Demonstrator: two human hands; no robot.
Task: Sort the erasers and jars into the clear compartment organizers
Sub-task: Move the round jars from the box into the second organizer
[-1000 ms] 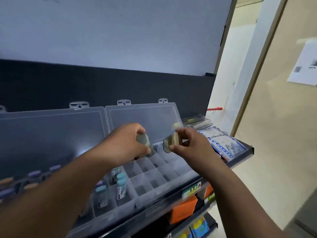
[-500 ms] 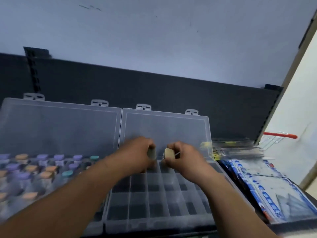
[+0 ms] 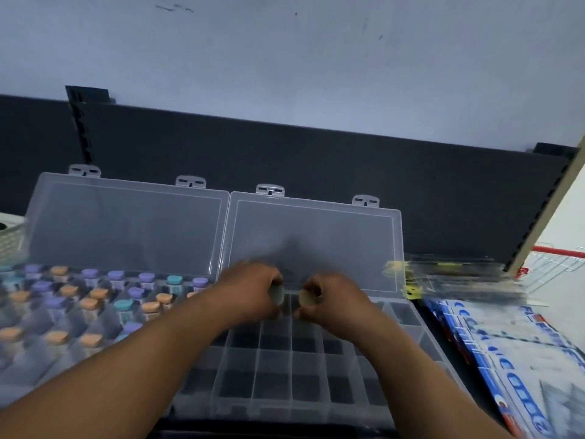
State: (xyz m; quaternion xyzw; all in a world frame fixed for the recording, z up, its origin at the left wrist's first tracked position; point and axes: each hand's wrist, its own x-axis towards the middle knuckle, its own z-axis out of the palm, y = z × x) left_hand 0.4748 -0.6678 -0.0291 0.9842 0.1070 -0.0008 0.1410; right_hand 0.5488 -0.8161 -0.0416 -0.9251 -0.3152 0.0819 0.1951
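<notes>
Fingers (image 3: 316,288) pinch erasers (image 3: 277,294) over rt organizer (image 3: 411,339), dark backboard (image 3: 316,160).

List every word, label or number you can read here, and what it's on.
None is legible.
Blue-printed packets: bold blue lettering, too blurred to read.
Yellow label on the clear packets: blurred, unreadable.
Capped jars, clear organizers: no print visible.
Grey piece in the left hand, beige piece in the right hand: no print visible.
</notes>
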